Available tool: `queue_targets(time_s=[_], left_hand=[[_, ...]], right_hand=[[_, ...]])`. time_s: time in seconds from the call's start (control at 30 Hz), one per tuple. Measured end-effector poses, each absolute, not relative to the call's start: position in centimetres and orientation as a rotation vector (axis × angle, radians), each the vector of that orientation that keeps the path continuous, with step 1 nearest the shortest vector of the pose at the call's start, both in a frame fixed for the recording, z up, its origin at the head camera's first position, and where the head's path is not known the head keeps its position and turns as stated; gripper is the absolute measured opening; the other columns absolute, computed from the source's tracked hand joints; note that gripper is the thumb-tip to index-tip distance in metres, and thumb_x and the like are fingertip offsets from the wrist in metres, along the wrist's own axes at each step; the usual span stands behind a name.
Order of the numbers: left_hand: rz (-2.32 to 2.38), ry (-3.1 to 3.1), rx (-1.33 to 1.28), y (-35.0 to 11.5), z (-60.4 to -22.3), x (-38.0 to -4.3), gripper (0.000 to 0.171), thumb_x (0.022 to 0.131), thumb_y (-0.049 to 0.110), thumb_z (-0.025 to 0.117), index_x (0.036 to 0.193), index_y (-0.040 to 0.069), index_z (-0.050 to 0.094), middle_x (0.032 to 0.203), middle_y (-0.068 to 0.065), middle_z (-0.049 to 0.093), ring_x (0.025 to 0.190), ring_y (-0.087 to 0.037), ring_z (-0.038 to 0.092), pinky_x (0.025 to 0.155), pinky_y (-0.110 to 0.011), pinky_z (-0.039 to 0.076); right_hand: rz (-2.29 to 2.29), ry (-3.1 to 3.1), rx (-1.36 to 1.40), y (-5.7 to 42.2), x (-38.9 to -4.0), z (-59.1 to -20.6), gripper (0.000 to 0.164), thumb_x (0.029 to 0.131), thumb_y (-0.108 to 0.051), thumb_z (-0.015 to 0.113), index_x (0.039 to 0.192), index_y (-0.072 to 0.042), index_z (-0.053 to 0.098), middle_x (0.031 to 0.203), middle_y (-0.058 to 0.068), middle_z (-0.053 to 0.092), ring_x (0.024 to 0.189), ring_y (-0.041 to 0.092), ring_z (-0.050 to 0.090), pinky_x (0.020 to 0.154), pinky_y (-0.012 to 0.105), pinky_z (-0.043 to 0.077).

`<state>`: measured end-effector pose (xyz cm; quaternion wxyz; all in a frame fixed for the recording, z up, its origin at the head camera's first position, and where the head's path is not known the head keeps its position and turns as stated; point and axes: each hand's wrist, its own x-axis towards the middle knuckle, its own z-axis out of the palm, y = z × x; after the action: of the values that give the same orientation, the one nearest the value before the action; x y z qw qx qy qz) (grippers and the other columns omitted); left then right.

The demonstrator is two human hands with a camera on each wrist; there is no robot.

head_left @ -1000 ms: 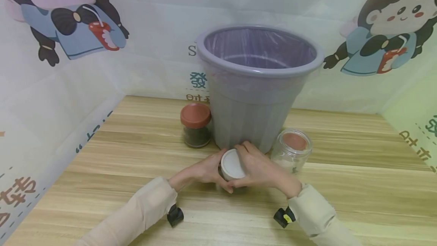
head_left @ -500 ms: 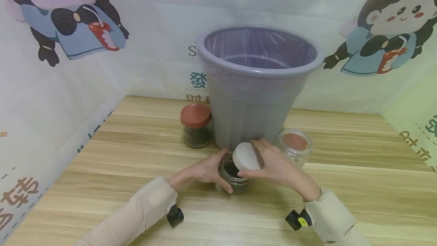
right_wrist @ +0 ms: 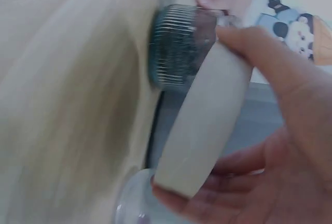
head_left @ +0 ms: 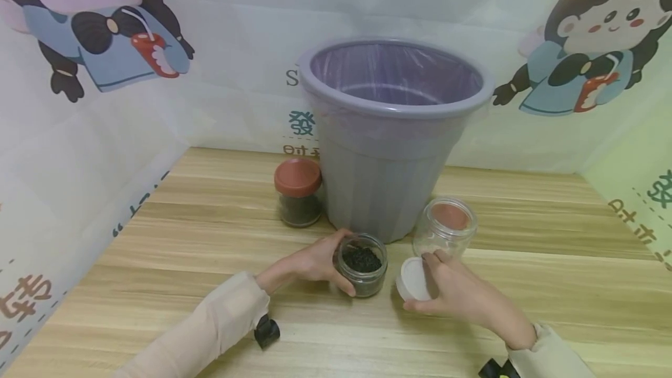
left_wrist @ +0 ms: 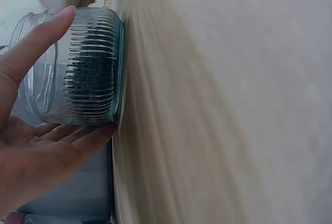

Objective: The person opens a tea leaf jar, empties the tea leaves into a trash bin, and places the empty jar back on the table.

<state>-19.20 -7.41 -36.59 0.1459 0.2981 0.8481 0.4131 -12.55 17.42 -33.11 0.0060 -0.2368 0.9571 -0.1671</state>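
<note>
My left hand [head_left: 320, 262] grips a ribbed glass jar [left_wrist: 93, 73] that stands on the table, thumb on one side and fingers on the other. Its mouth is uncovered, and dark, crumbly bits that look like dried leaves [head_left: 362, 258] fill its lower part. To the right, my right hand [head_left: 457, 290] holds a white lid [head_left: 412, 280] by its edge, apart from the jar. In the right wrist view the lid [right_wrist: 207, 120] shows its broad side between thumb and fingers. Just behind this hand stands a clear glass jar [head_left: 443, 244] with something reddish-brown inside.
A tall grey-purple bin [head_left: 388, 174] with a plastic liner stands behind the jars. At its left is a glass jar with a red lid [head_left: 297, 178] and dark contents. The wooden table [head_left: 210, 209] meets a printed sheet [head_left: 241, 74] at the back and sides.
My right hand has lifted the white lid off the jar and carried it right and down towards the table. My left hand has kept its grip on the jar.
</note>
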Motion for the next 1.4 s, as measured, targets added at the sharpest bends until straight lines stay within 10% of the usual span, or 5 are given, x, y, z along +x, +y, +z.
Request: queue_targets(time_s=[0.73, 1.4], left_hand=[[1.193, 2.413, 0.868, -7.3, -36.5, -19.1, 0.084, 0.054, 0.013, 0.085, 0.122, -0.001, 0.038, 0.119, -0.014, 0.051, 0.112, -0.028, 0.046, 0.097, -0.04, 0.034], [1.162, 2.347, 0.993, -7.3, -37.2, -20.1, 0.093, 0.047, 0.011, 0.087, 0.127, 0.003, 0.04, 0.122, -0.009, 0.05, 0.115, -0.021, 0.044, 0.1, -0.033, 0.03]], right_hand=[[-0.264, 3.056, -0.422, 18.8, -13.6, -35.4, 0.1, 0.054, -0.052, 0.076, 0.101, 0.029, 0.041, 0.087, 0.035, 0.051, 0.073, 0.035, 0.055, 0.062, 0.041, 0.05], [-0.319, 3.097, -0.414, 18.9, -15.8, -35.9, 0.056, 0.061, -0.052, 0.073, 0.058, -0.005, 0.041, 0.063, 0.008, 0.042, 0.054, 0.016, 0.042, 0.043, 0.023, 0.033]])
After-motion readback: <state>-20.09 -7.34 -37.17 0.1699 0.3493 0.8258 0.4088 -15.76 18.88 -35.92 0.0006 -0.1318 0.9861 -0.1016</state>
